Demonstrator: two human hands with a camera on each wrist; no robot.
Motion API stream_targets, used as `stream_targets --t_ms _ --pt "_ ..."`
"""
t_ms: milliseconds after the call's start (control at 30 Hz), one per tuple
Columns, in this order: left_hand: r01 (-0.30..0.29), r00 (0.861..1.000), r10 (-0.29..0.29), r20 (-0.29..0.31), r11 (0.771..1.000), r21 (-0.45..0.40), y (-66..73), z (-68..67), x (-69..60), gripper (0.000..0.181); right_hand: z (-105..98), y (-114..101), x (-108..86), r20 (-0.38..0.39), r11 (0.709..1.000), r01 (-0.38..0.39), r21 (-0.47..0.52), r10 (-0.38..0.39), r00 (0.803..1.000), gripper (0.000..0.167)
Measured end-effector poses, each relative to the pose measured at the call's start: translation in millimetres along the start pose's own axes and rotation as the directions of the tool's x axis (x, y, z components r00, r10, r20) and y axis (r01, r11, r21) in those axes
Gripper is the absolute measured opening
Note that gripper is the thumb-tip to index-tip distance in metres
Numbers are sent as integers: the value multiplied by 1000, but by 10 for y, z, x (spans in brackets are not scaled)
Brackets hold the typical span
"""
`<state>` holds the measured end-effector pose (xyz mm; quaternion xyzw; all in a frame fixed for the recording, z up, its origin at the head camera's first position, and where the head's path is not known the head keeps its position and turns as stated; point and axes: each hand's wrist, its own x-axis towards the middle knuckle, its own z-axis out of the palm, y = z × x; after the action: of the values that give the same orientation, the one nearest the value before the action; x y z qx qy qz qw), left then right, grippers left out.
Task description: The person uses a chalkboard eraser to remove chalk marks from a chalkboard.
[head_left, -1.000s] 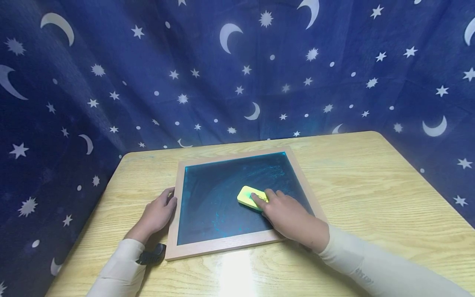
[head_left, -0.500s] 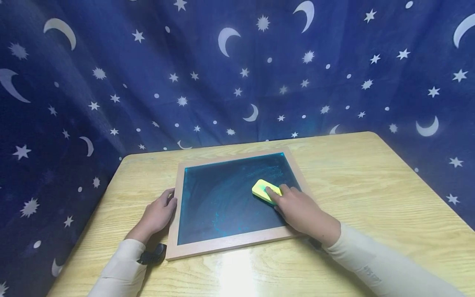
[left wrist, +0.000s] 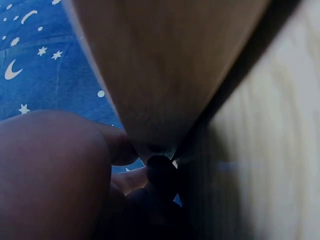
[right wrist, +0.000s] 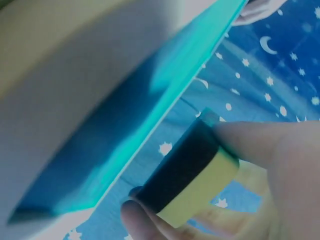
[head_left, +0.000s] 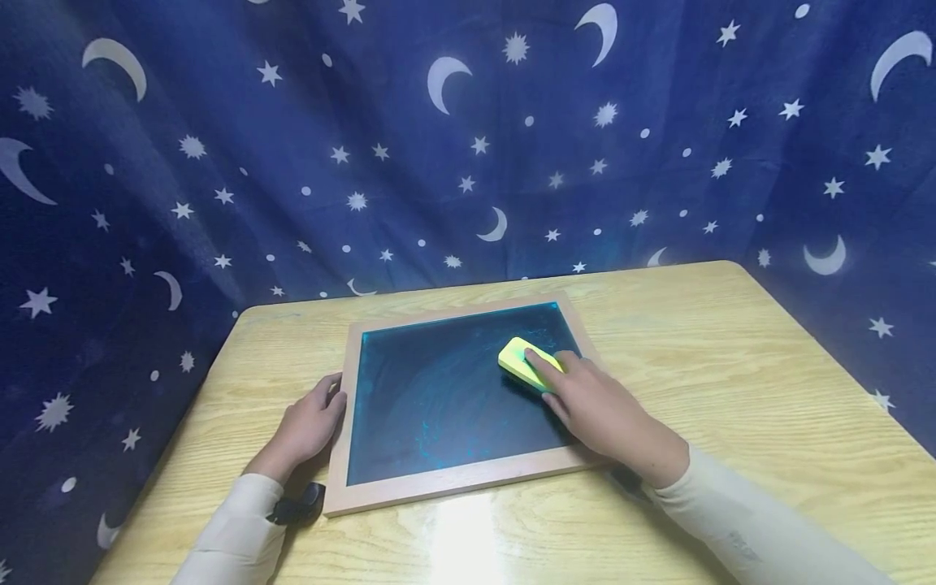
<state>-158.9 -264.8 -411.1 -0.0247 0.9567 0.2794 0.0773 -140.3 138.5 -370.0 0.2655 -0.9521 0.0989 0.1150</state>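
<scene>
A small chalkboard (head_left: 439, 398) with a pale wooden frame (head_left: 468, 474) lies on the table, faint turquoise chalk marks on its dark surface. My left hand (head_left: 307, 422) holds the frame's left side; in the left wrist view a thumb (left wrist: 120, 145) touches its upper edge and a dark fingertip (left wrist: 161, 175) sits by its lower edge. Over the board's right half, my right hand (head_left: 595, 402) grips a yellow eraser (head_left: 516, 357), index finger stretched along its top. The right wrist view shows the eraser's dark felt side (right wrist: 182, 162) tilted, with backdrop visible between it and the board.
Around the board spreads a light wood-grain table (head_left: 695, 366). A dark blue curtain (head_left: 409, 162) with moons and stars stands behind and at both sides. A black strap piece (head_left: 300, 505) on the left wrist is close to the frame's lower left corner.
The right hand has carried the eraser rightward, then toward the board's far edge. My left hand keeps its place on the frame, and the head view has shifted slightly.
</scene>
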Motion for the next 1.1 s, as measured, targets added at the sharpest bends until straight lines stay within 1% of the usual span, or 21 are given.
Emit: stream_targets --t_ms 200,367,467,600,767,867,1000,1100 --pt "11 1000 -11 0 1000 -6 16 19 -11 55 -150 143 -21 -14 995 -92 48 93 996 61" --pt "15 1000 -15 2 1000 -14 33 42 -28 55 -247 331 -31 -32 983 -172 59 174 984 58" --pt "15 1000 -15 -3 1000 -18 59 35 -26 55 -293 460 -28 -43 976 -207 70 210 977 56" --pt "23 1000 -23 -1 1000 -19 94 9 -9 56 -336 633 -22 -47 967 -235 94 240 970 54" --pt "27 1000 -27 11 1000 -15 79 9 6 57 -331 803 -64 -36 950 -289 121 295 955 54" --pt "26 1000 -26 14 1000 -12 73 7 7 56 -296 916 -78 -44 943 -307 127 315 948 54" --pt "21 1000 -21 13 1000 -5 71 4 8 56 -230 1050 -95 -45 939 -319 127 326 944 52" --pt "22 1000 -22 16 1000 -3 64 9 11 57 -184 1120 -104 -22 936 -328 127 334 942 51"
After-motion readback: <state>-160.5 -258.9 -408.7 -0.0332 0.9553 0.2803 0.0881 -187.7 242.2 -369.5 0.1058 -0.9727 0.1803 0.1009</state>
